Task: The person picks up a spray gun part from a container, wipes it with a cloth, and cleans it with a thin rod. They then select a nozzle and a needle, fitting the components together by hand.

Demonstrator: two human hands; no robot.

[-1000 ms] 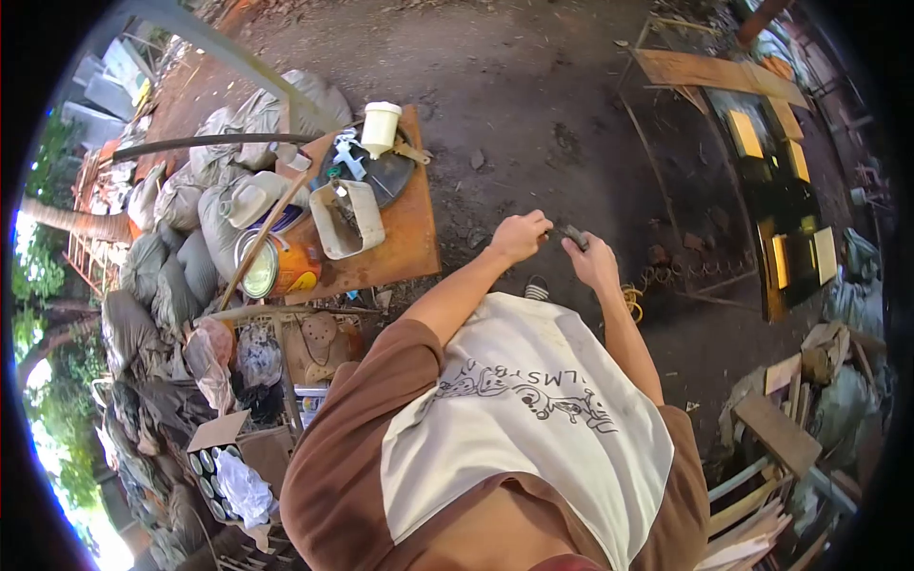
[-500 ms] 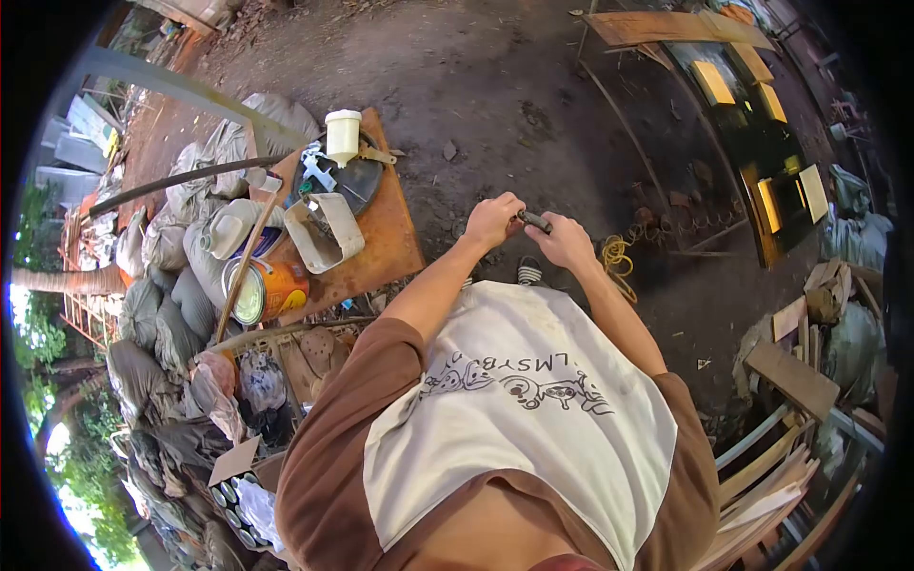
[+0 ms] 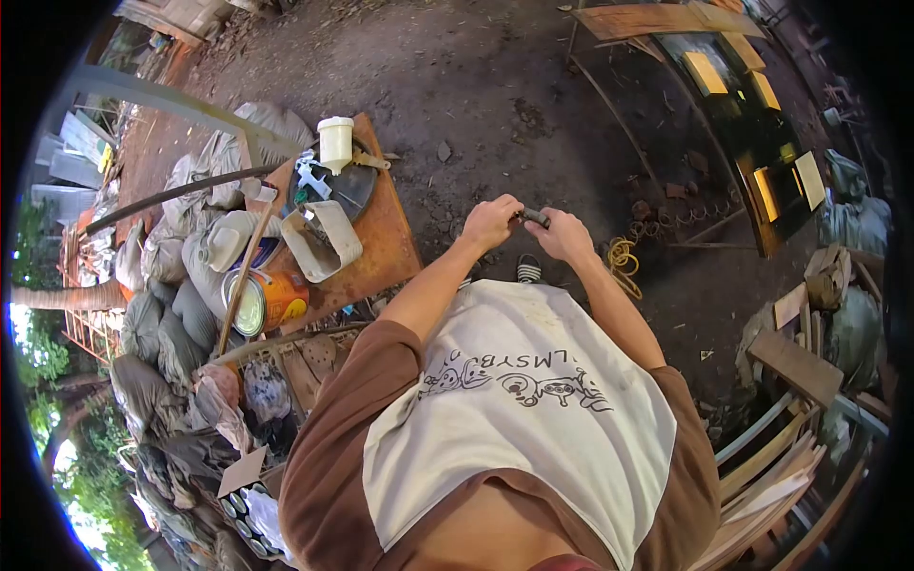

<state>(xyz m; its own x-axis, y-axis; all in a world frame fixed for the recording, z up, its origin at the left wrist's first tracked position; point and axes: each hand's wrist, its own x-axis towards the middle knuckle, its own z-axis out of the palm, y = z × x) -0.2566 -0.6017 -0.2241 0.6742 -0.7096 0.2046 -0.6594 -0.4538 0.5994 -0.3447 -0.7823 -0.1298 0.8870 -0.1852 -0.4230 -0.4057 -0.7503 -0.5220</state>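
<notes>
In front of my belly, my left hand (image 3: 492, 223) and my right hand (image 3: 568, 236) meet at a small dark cylindrical piece (image 3: 536, 218). Fingers of both hands are closed round it, the left at one end and the right at the other. Its exact kind is too small to make out, and the fingers hide part of it. To the left of my hands, a rusty brown board (image 3: 386, 249) carries a spray gun (image 3: 312, 177) with a white cup (image 3: 335, 143). A cut-open white plastic container (image 3: 322, 240) stands nearer me on it.
An orange paint can (image 3: 276, 303) stands beside the board, with filled sacks (image 3: 181, 338) piled further left. Coiled yellow hose (image 3: 624, 266) lies on the dirt ground. At right are a dark panel with yellow blocks (image 3: 706, 73) and stacked wood strips (image 3: 762, 476).
Both hands stay together on the dark piece, with barely any movement of the fingers. The view has shifted slightly, so the surroundings sit a little differently.
</notes>
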